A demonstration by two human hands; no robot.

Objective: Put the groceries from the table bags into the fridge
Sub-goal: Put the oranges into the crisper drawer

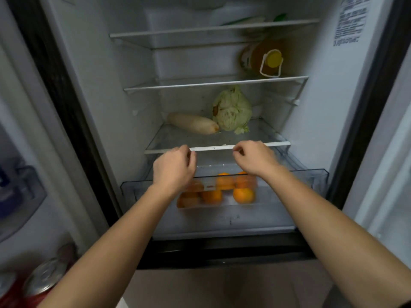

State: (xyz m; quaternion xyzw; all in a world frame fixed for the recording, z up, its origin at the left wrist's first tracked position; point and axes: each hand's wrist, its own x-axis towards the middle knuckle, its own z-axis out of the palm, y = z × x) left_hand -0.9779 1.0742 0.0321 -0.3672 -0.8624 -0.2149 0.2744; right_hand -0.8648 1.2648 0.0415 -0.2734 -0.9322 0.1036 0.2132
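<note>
The fridge stands open in front of me. Its clear bottom drawer (320, 175) is pulled out and holds several oranges (243, 195). Both my hands hover above the drawer, just in front of the lowest glass shelf's white edge (213, 148). My left hand (174, 168) has loosely curled fingers with nothing visible in them. My right hand (253, 157) is the same, its fingertips close to the shelf edge. On that shelf lie a white radish (192, 123) and a pale green cabbage (232, 110).
A bottle of yellow oil (262, 57) lies on the middle shelf at the right. Something green and white sits on the top shelf (244, 20). The open door at the left carries a clear bin (24, 192) and red cans (44, 278) lower down.
</note>
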